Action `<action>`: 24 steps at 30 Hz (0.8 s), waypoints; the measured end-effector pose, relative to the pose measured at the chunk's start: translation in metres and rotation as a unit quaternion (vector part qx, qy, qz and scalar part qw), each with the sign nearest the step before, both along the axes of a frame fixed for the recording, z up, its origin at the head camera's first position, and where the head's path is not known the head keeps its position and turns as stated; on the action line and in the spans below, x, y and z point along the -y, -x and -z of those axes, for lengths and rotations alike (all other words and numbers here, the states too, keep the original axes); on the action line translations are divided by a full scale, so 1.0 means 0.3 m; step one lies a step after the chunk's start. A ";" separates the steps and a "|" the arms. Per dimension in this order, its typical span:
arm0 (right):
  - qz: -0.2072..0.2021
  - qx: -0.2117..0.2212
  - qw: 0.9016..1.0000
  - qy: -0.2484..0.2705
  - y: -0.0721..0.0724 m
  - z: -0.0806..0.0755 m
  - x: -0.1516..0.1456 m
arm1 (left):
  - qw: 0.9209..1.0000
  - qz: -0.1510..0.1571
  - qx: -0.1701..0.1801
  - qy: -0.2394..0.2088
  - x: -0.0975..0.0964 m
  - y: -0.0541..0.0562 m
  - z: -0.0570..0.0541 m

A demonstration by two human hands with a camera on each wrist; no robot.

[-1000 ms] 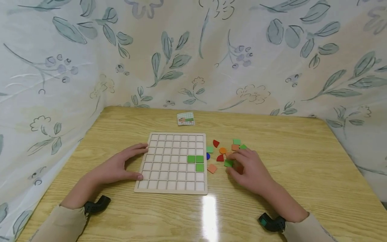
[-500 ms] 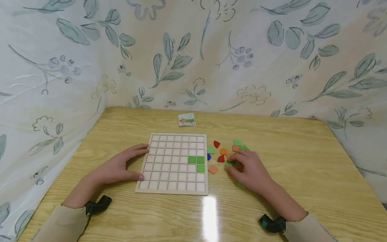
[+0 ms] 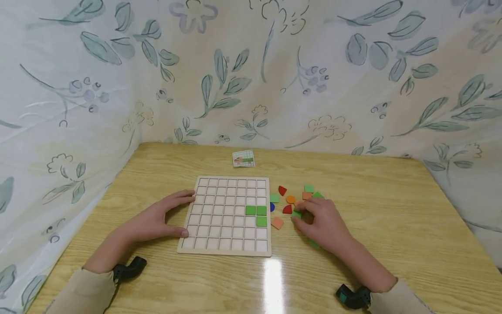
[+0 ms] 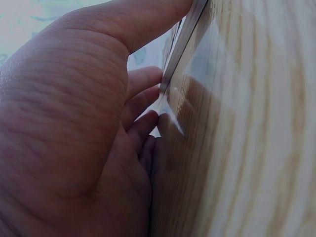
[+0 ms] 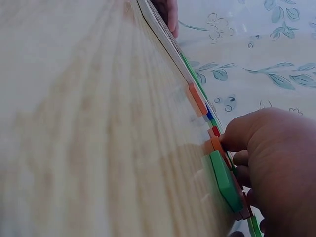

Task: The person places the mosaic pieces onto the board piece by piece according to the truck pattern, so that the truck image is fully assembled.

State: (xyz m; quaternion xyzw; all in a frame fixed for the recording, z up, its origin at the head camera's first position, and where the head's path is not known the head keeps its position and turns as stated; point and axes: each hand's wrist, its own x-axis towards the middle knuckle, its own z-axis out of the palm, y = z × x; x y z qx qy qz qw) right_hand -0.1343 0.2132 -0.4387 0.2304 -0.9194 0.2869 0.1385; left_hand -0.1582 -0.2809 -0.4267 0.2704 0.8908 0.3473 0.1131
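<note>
A pale wooden grid board (image 3: pixel 225 226) lies on the table. Three green square tiles (image 3: pixel 261 221) fill cells near its right edge. My left hand (image 3: pixel 150 219) rests at the board's left side, thumb and fingertips spread along the edge. To the right of the board, my right hand (image 3: pixel 323 222) pinches a green square tile (image 3: pixel 296 214) between thumb and index finger, low over the loose pieces. Its palm hides some of them. In the right wrist view, an orange piece (image 5: pixel 217 144) and a light green piece (image 5: pixel 224 181) lie under that hand.
Between board and right hand lie red quarter-circles (image 3: pixel 282 190), an orange disc (image 3: pixel 290 199), a blue piece (image 3: pixel 272 207) and a salmon square (image 3: pixel 277 223). A small picture card (image 3: pixel 243 158) is behind the board. A floral cloth (image 3: pixel 251 87) hangs beyond the table.
The right thumb and index finger have drawn closer together on the green tile. The left hand stays at the board's edge. The whole head view has shifted slightly.
</note>
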 end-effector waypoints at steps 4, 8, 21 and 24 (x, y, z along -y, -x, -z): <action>-0.007 -0.022 1.000 0.008 0.005 0.006 -0.003 | 1.000 0.001 -0.001 0.001 0.000 0.002 0.002; -0.012 -0.033 0.999 0.016 0.007 0.006 -0.004 | 1.000 0.002 -0.003 0.000 0.000 0.001 0.003; -0.063 -0.079 0.994 0.044 0.022 0.003 0.045 | 1.000 -0.002 -0.003 0.005 -0.003 -0.003 -0.005; -0.077 -0.095 0.992 0.040 0.028 0.002 0.073 | 1.000 -0.004 -0.003 0.007 -0.002 -0.002 -0.002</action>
